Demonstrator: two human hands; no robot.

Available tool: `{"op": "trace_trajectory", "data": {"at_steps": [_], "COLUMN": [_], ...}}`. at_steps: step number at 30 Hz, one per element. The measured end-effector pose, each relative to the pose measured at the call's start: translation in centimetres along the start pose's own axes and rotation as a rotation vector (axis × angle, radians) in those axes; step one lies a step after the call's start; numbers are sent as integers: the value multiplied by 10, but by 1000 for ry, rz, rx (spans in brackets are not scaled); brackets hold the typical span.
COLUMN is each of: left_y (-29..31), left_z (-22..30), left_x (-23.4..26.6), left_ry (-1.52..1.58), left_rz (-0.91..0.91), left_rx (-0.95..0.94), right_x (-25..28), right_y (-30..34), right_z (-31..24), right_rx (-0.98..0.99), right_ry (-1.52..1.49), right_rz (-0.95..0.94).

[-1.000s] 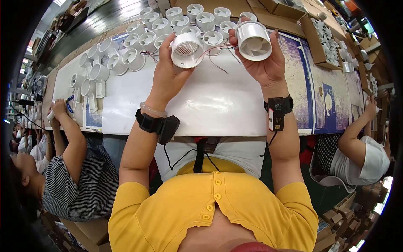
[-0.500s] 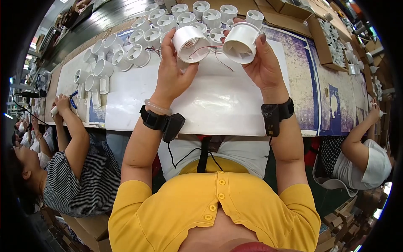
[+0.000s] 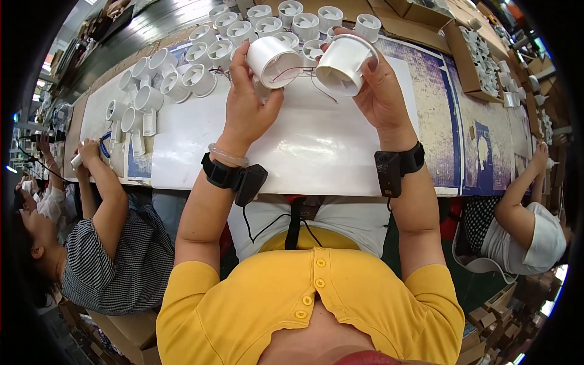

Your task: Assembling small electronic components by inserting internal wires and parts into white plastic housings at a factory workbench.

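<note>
My left hand (image 3: 250, 112) is closed round a white plastic housing (image 3: 265, 59), a short round tube whose open end faces right and toward me. In my right hand (image 3: 384, 97) is a white fan unit (image 3: 348, 59) with a flanged rim on top and blades showing in its lower opening. Thin red and dark wires (image 3: 324, 89) run between the two parts and hang below them. Both pieces are held above the white table sheet (image 3: 316, 146), close together but apart.
Several white fan units (image 3: 305, 25) stand at the back of the table. More white housings with handles (image 3: 148, 99) are at the left. A cardboard box (image 3: 480, 64) of small white parts lies at the right. Co-workers sit on both sides, one with a hand (image 3: 90, 149) near blue pliers (image 3: 105, 145).
The fan unit in my right hand has tilted, its lower opening swinging left and slightly down. The housing in my left hand has shifted slightly left and up.
</note>
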State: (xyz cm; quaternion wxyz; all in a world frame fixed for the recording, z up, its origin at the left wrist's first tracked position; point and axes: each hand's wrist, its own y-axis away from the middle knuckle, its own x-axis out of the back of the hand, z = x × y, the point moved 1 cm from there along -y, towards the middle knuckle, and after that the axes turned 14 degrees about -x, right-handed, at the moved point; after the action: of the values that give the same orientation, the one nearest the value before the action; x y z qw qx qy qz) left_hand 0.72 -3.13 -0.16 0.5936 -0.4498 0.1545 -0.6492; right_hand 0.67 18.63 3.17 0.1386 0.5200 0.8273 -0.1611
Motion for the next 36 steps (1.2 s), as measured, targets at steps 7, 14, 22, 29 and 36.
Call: {"op": "trace_trajectory", "data": {"at_steps": [7,14,22,29,36], "left_y": [0,-1,0,-1,5], "left_z": [1,7,11,14,7], "left_x": [0,0,-3,-3,-4], "left_ry": [-45,19,422,438,320], "left_rz": [-9,-59,30,-33,-66], "left_rx": [-9,-3,157,160,91], "right_x": [-2,-11,-15,1,12], "right_y": [2,-1,2,3,4], "right_z": [0,9,6,-3,-9], "right_rx": [5,-28,-36,22,166], "right_ry": [65,63,161,389,953], "right_rz": [-14,-77,-37,-94,-126]}}
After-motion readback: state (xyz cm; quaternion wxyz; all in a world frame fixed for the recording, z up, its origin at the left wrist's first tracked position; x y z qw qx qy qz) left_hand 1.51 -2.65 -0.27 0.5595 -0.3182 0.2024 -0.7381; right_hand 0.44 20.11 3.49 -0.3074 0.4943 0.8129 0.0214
